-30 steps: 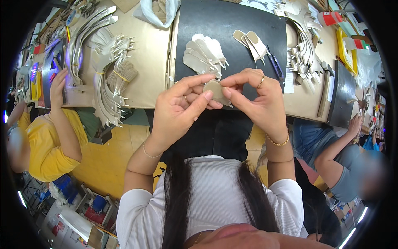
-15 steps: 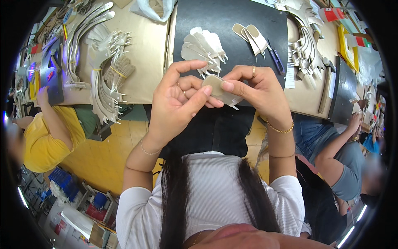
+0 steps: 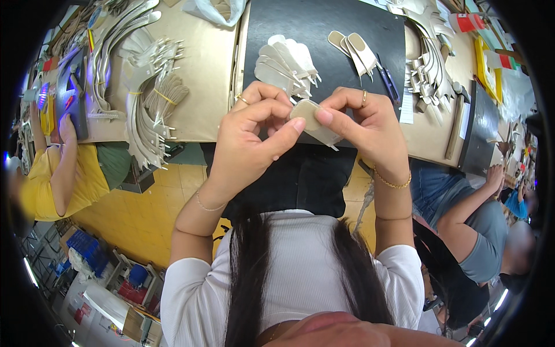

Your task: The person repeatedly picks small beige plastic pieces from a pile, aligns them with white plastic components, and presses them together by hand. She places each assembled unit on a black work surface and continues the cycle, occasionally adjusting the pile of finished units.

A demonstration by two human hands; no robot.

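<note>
You're sitting in a workshop: cut beige pieces [image 3: 286,61] are piling across the shared surface [image 3: 202,63] beside co-workers.

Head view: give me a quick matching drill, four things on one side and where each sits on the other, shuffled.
Things:
1. beige insole piece
2. fanned stack of pale insole pieces
3. bundles tied with yellow bands
4. three loose beige pieces

Places:
A. on the tan board left of the black mat
B. pinched between left hand and right hand
C. on the black mat, upper right
D. on the black mat, just beyond the hands

Pairs: 1-B, 2-D, 3-A, 4-C
</note>
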